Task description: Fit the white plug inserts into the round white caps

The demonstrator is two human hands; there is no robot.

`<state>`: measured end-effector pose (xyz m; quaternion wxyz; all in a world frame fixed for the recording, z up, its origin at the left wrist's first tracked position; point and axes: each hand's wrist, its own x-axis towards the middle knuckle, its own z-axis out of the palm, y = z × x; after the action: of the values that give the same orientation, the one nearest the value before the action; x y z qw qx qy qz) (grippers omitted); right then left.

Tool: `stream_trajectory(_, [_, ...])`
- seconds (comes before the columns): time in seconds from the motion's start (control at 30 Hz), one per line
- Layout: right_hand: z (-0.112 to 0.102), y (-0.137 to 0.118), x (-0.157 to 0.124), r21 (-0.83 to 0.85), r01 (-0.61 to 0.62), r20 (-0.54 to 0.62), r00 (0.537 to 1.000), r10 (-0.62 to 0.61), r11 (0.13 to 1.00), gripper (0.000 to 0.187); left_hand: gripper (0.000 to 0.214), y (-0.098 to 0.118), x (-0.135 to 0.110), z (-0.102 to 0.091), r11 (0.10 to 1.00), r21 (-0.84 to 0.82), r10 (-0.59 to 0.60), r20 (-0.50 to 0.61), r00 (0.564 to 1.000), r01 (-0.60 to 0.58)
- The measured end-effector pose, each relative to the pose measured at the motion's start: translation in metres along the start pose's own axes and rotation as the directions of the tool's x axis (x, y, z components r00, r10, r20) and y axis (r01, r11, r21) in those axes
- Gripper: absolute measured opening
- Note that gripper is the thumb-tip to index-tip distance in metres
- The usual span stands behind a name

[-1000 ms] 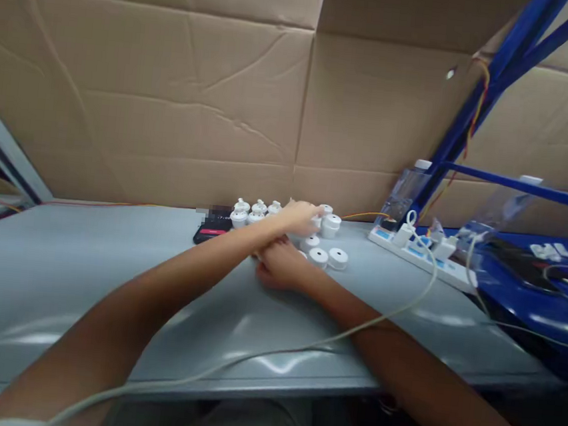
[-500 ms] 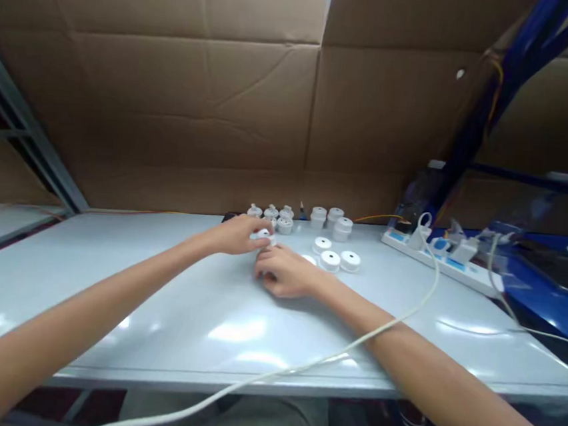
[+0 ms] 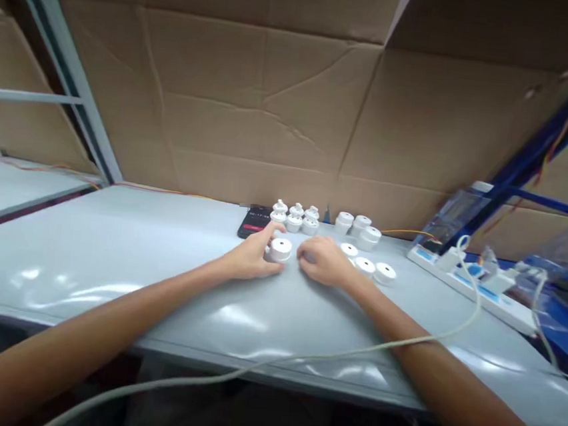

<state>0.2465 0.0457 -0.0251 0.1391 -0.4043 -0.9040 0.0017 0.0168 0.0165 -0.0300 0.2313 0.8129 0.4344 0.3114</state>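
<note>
My left hand (image 3: 255, 252) curves round a white round cap (image 3: 280, 250) with a small dark hole in its top, thumb at the near side and fingers at the far side. The cap rests at table level. Just right of it, my right hand (image 3: 325, 260) is closed, fingers curled down near the tabletop; whatever may be in them is hidden. More caps of the same kind (image 3: 364, 267) lie beside the right hand, one partly covered by it. Behind the hands stand small white pieces with knobbed tops (image 3: 294, 218), in a row.
A phone with a timer (image 3: 255, 222) lies behind my left hand. Taller white capped pieces (image 3: 362, 225) stand at the back. A power strip (image 3: 472, 289) with plugs sits to the right. A pale cable (image 3: 330, 357) crosses the front and my right forearm. Cardboard (image 3: 233, 114) walls the back.
My hands have moved apart, leaving a gap between them. The white cap in my left hand now shows more fully. The view has shifted left, and the phone has come into sight.
</note>
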Motion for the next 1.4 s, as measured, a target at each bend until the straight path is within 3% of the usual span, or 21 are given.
stream_trajectory(0.1, [0.001,-0.002,0.0,-0.003,-0.022,-0.049,0.999,0.022,1.0,0.019,0.055,-0.001,0.0,0.001,0.997,-0.075,-0.026,0.021,0.999,0.028])
stream_trajectory(0.27, [-0.002,-0.019,-0.003,0.033,0.098,-0.216,0.972,-0.089,0.995,0.026,0.053,-0.005,-0.001,-0.004,0.992,-0.013,0.128,-0.04,0.991,-0.129])
stream_trajectory(0.4, [-0.005,-0.031,-0.006,0.116,0.084,-0.215,0.975,-0.058,0.99,0.034,0.061,-0.001,-0.002,-0.004,0.974,0.156,0.175,-0.072,0.982,-0.162])
stream_trajectory(0.5, [-0.005,-0.035,-0.006,0.158,0.053,-0.209,0.978,-0.019,0.986,0.037,0.068,0.007,-0.003,-0.002,0.967,0.175,0.207,-0.105,0.973,-0.186])
stream_trajectory(0.67, [-0.005,-0.037,-0.007,0.306,0.066,-0.25,0.968,0.014,0.95,0.034,0.039,0.021,-0.007,0.0,0.976,0.125,0.193,-0.139,0.971,-0.176])
stream_trajectory(0.87, [-0.004,-0.033,-0.003,0.589,0.013,-0.283,0.94,0.192,0.808,0.044,0.033,0.028,-0.007,-0.003,0.98,0.054,0.195,-0.137,0.971,-0.189])
stream_trajectory(0.97, [0.003,-0.032,0.004,0.766,0.042,-0.251,0.938,0.238,0.641,0.05,0.037,0.029,-0.007,-0.002,0.982,0.0,0.189,-0.147,0.971,-0.191])
stream_trajectory(1.03, [0.007,-0.032,0.007,0.856,0.072,-0.232,0.939,0.255,0.512,0.049,0.04,0.03,-0.007,-0.002,0.99,-0.054,0.119,-0.151,0.981,-0.129])
stream_trajectory(1.13, [0.01,-0.035,0.008,0.876,0.085,-0.231,0.938,0.259,0.475,0.049,0.039,0.031,-0.005,-0.003,0.982,-0.185,0.011,-0.131,0.991,-0.036])
stream_trajectory(1.23, [0.004,-0.036,0.004,0.847,0.098,-0.244,0.944,0.22,0.522,0.047,0.031,0.03,-0.001,-0.003,0.884,-0.464,-0.11,-0.083,0.99,0.059])
stream_trajectory(1.33, [-0.006,-0.034,0.0,0.686,0.189,-0.345,0.934,0.087,0.702,0.039,0.039,0.027,0.002,-0.004,0.616,-0.741,-0.264,0.127,0.956,0.268])
stream_trajectory(1.4, [-0.011,-0.031,-0.002,0.457,0.294,-0.437,0.896,-0.076,0.84,0.036,0.041,0.026,0.004,-0.007,0.457,-0.803,-0.309,0.26,0.915,0.383])
